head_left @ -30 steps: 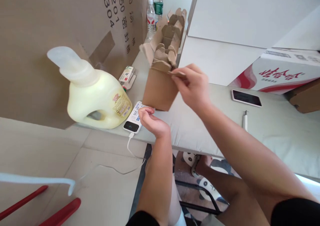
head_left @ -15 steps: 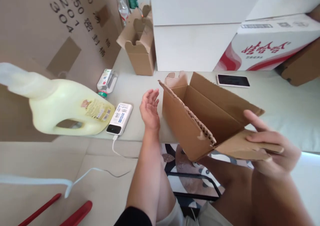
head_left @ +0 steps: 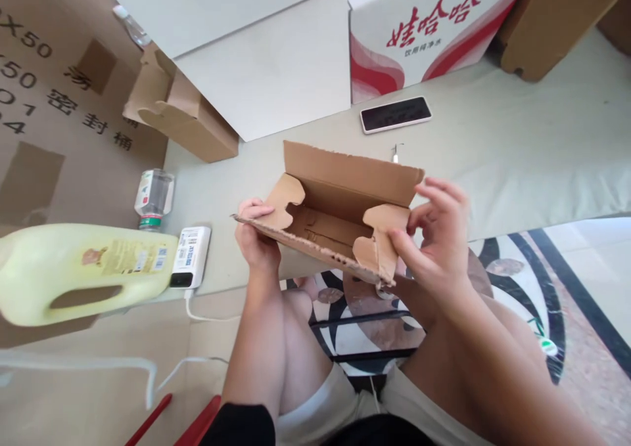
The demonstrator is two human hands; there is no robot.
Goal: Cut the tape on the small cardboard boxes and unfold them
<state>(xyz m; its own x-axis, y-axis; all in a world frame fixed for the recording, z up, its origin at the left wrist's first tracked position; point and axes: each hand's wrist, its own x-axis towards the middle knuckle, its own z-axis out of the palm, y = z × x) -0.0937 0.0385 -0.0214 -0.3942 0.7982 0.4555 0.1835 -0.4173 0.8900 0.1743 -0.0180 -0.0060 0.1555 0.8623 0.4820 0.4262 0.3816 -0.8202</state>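
Your left hand [head_left: 259,236] and right hand [head_left: 438,236] grip the carton [head_left: 340,209] by its ends. Power bank [head_left: 194,252] sits left, at near edge of worktop [head_left: 517,144].

Large carton [head_left: 73,137] reads X50 (white carton [head_left: 428,42]: 娃哈哈).

Pale, creased counter [head_left: 532,144] facing me | behind it: white panels [head_left: 286,71] | front right of it: dark-banded, patterned floor [head_left: 586,301] | front left: plainer, paler flooring [head_left: 142,331] | light: soft, bright
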